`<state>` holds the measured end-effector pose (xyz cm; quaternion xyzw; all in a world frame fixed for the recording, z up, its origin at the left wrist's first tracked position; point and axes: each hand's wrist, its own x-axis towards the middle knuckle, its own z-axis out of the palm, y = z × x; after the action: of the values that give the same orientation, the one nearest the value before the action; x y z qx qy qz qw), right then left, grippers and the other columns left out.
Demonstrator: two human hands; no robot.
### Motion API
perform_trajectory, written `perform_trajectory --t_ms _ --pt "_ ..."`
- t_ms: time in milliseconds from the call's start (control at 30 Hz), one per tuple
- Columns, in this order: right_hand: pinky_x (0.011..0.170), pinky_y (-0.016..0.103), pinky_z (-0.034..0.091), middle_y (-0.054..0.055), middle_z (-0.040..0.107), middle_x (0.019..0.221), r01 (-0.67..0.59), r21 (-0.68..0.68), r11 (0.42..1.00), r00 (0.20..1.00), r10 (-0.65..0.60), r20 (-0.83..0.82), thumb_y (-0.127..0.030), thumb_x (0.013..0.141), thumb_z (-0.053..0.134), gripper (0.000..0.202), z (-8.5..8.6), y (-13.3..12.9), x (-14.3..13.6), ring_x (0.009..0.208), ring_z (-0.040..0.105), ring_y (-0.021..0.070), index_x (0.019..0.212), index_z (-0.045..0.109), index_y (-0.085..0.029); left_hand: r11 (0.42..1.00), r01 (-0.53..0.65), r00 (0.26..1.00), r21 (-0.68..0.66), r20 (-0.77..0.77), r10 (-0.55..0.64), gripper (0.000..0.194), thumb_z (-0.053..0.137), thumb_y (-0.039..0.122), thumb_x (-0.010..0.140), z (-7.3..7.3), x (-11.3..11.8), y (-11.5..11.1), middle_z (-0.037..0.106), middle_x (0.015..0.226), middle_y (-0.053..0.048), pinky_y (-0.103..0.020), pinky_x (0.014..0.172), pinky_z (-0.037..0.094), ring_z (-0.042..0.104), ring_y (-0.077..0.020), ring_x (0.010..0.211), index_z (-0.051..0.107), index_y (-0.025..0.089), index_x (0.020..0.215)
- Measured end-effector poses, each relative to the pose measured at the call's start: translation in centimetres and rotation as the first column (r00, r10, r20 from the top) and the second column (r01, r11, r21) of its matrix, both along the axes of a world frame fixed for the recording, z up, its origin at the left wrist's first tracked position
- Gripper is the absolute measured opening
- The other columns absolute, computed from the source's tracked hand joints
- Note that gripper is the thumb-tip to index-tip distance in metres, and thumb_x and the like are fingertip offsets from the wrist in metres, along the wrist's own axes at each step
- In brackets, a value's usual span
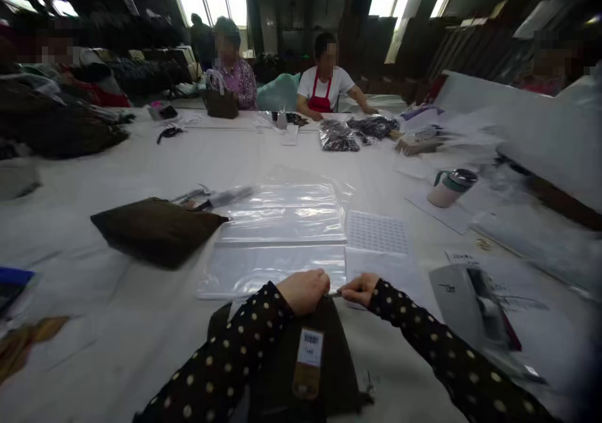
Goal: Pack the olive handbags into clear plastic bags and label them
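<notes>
The dark brown bag [339,348] lies at six o'clock of the view, its right edge slanting toward five. On it is a brown tag [306,379] bearing a white printed label [311,346].

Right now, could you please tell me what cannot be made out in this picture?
Head view, small grey item: its ends are covered by the left hand and right hand.
Head view, dark bag: partly behind the left sleeve, and cut off by the bottom edge.
Head view, white label: fine print too small.
Head view, printed sheet: characters too small.
Head view, blue-edged item: cut off by the left edge.
</notes>
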<state>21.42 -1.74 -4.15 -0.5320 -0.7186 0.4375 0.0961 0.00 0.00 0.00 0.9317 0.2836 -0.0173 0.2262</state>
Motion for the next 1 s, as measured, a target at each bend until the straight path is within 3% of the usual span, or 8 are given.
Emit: perform_trajectory --t_ms 167,300,433,533,633,767,867,1000 --pt "0.059 0.026 0.045 0.002 0.069 0.066 0.05 -0.02 0.999 0.997 -0.051 -0.061 -0.042 0.073 0.054 0.032 -0.4 -0.4 -0.5 0.062 0.06 0.0179 0.075 0.073 -0.016 1.0 -0.019 1.0 -0.016 -0.005 0.019 0.018 0.043 0.01 0.076 -0.2 0.0 0.0 0.056 0.094 -0.007 -0.03 0.071 0.047 0.056 -0.0191 0.082 0.047 0.017 0.092" --pt "0.072 0.032 0.048 0.005 0.07 0.08 0.234 0.041 0.971 0.955 -0.221 -0.199 -0.044 0.071 0.055 0.037 0.0 -1.0 1.1 0.074 0.063 0.0216 0.089 0.071 -0.016 0.992 -0.118 0.987 -0.05 0.106 0.122 0.01 0.039 0.015 0.083 0.1 0.1 0.0 0.055 0.089 -0.004 -0.027 0.069 0.045 0.055 -0.0158 0.076 0.047 0.018 0.086" --pt "0.075 0.034 0.05 0.007 0.07 0.084 0.59 0.142 0.794 0.799 -0.55 -0.242 -0.049 0.074 0.051 0.047 1.0 -3.8 6.0 0.073 0.063 0.0205 0.102 0.066 -0.014 0.945 -0.307 0.892 -0.115 0.31 0.328 0.016 0.033 0.022 0.089 2.4 -0.5 0.3 0.056 0.084 -0.003 -0.025 0.069 0.043 0.054 -0.0139 0.074 0.047 0.018 0.084" --pt "0.081 0.037 0.049 0.009 0.069 0.088 0.691 0.247 0.679 0.721 -0.669 -0.181 -0.049 0.073 0.053 0.046 1.2 -6.8 8.5 0.08 0.063 0.0228 0.101 0.066 -0.016 0.924 -0.364 0.846 -0.117 0.373 0.38 0.019 0.033 0.024 0.089 4.1 -1.2 0.8 0.057 0.081 -0.003 -0.026 0.069 0.043 0.054 -0.0141 0.074 0.049 0.018 0.083" --pt "0.086 0.04 0.047 0.007 0.068 0.098 0.613 0.268 0.744 0.789 -0.592 -0.163 -0.048 0.073 0.052 0.04 0.9 -8.2 7.8 0.092 0.061 0.0251 0.098 0.068 -0.02 0.964 -0.25 0.921 -0.092 0.284 0.266 0.017 0.04 0.023 0.087 3.8 -1.4 1.3 0.06 0.089 -0.003 -0.027 0.072 0.043 0.056 -0.015 0.079 0.056 0.019 0.091" --pt "0.088 0.041 0.045 0.007 0.067 0.1 0.481 0.231 0.846 0.876 -0.454 -0.161 -0.046 0.077 0.048 0.039 0.1 -7.0 4.5 0.097 0.06 0.025 0.098 0.067 -0.02 0.99 -0.086 0.989 -0.113 0.107 0.098 0.026 0.052 0.019 0.08 1.2 -1.0 1.9 0.063 0.094 -0.002 -0.026 0.073 0.043 0.059 -0.0156 0.08 0.061 0.024 0.104" --pt "0.087 0.041 0.045 0.007 0.068 0.097 0.372 0.2 0.906 0.928 -0.357 -0.107 -0.044 0.076 0.047 0.037 0.0 -5.5 2.7 0.095 0.061 0.025 0.096 0.068 -0.02 0.992 -0.019 0.994 -0.123 0.103 0.032 0.019 0.054 0.023 0.08 0.1 -0.8 2.0 0.065 0.088 -0.001 -0.024 0.073 0.043 0.059 -0.0146 0.079 0.065 0.024 0.094" --pt "0.082 0.037 0.047 0.007 0.069 0.093 0.267 0.198 0.943 0.964 -0.259 -0.065 -0.043 0.077 0.046 0.037 0.4 -4.1 1.2 0.089 0.062 0.023 0.095 0.069 -0.02 0.993 0.006 0.993 -0.114 0.116 0.008 0.014 0.051 0.025 0.082 0.2 -0.8 1.7 0.063 0.084 -0.001 -0.022 0.071 0.043 0.058 -0.0134 0.076 0.064 0.02 0.082"
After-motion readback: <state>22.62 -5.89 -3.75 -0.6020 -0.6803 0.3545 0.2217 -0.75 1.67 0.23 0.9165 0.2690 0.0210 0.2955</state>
